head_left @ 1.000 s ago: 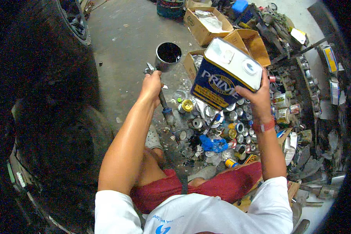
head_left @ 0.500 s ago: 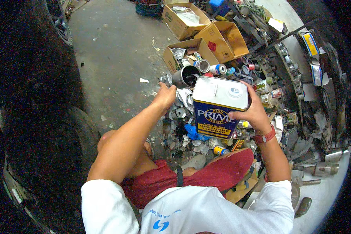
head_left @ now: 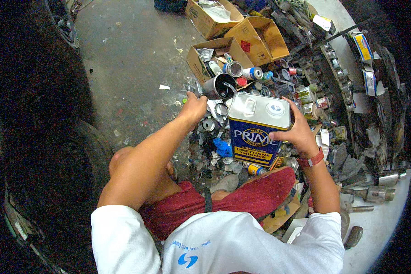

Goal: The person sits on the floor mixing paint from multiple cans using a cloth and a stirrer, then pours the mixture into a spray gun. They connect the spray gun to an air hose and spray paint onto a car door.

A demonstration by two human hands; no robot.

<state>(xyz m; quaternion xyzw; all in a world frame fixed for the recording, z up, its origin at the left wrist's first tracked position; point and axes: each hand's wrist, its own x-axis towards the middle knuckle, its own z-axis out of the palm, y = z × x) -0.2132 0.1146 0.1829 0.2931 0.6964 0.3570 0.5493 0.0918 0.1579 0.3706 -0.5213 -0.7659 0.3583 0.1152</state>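
My right hand (head_left: pixel 297 130) grips a rectangular blue tin of thinner (head_left: pixel 253 141) by its right side, thumb on the front and fingers behind. The tin's silver top faces up and tilts toward a dark metal cup (head_left: pixel 210 89). A thin, pale, curved stream (head_left: pixel 231 86) runs between the tin's far left corner and the cup's mouth. My left hand (head_left: pixel 195 106) is closed around a grey metal part beside the cup and holds the cup tipped, its mouth toward the tin. Dark residue coats the cup's inside. The fingers partly hide the grey part, so its kind is unclear.
Opened cardboard boxes (head_left: pixel 260 41) stand beyond the cup. Small used cans (head_left: pixel 233 69), a blue crumpled rag (head_left: pixel 222 147) and scraps crowd the floor around the tin. More cans line the right. A wheel (head_left: pixel 89 150) stands at the left.
The tin has tilted slightly, and the pale stream between it and the cup now shows. Both hands keep their grips. The whole view has shifted a little.
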